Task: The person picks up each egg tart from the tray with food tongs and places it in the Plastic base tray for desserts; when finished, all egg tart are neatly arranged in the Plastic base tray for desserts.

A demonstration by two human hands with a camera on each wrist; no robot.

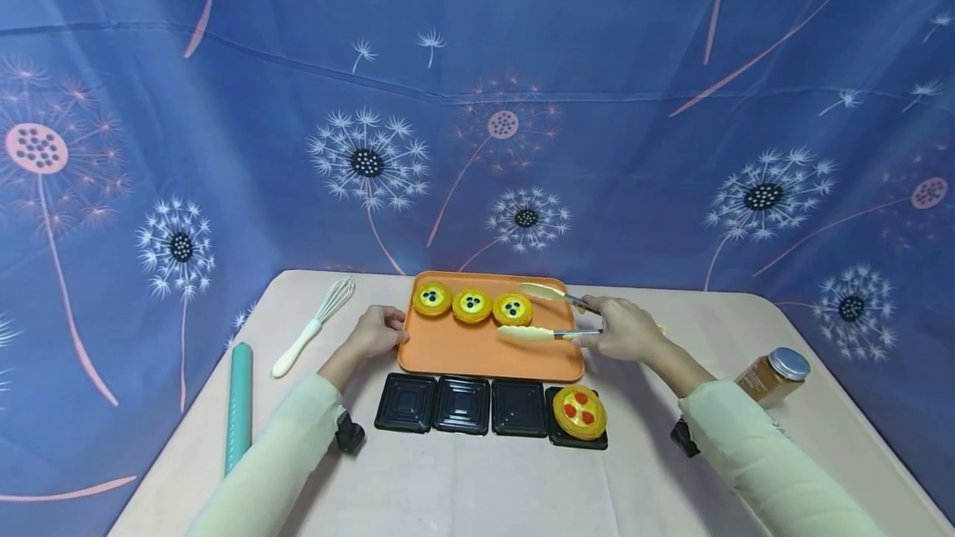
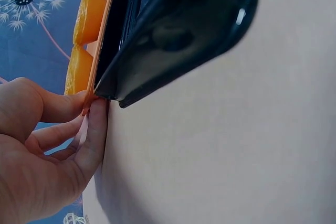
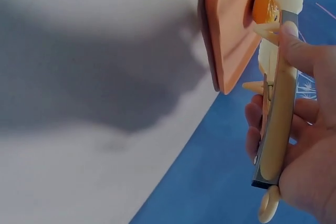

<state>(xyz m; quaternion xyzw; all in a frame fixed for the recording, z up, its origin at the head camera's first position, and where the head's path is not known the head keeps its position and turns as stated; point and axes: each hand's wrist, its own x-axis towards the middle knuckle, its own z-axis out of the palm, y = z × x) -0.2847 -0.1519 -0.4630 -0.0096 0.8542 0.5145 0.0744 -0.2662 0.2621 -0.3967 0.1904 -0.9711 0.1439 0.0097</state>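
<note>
My left hand (image 1: pixel 379 331) pinches the left edge of an orange tray (image 1: pixel 477 355), thumb on top and fingers below in the left wrist view. Along the tray's back lie three egg tarts with dark berry dots: a left tart (image 1: pixel 432 298), a middle tart (image 1: pixel 472 306) and a right tart (image 1: pixel 512 310). In my right hand (image 1: pixel 625 330) is a pair of cream-tipped tongs (image 3: pixel 281 114), spread apart. Their two tips reach over the tray, one behind the right tart and one in front of it.
Several black square plates (image 1: pixel 461 404) line up before the tray; the rightmost carries a tart with red pieces (image 1: pixel 579 413). A white whisk (image 1: pixel 313 330) and a teal rod (image 1: pixel 239 404) lie at left. A silver-lidded jar (image 1: pixel 774 375) stands at right.
</note>
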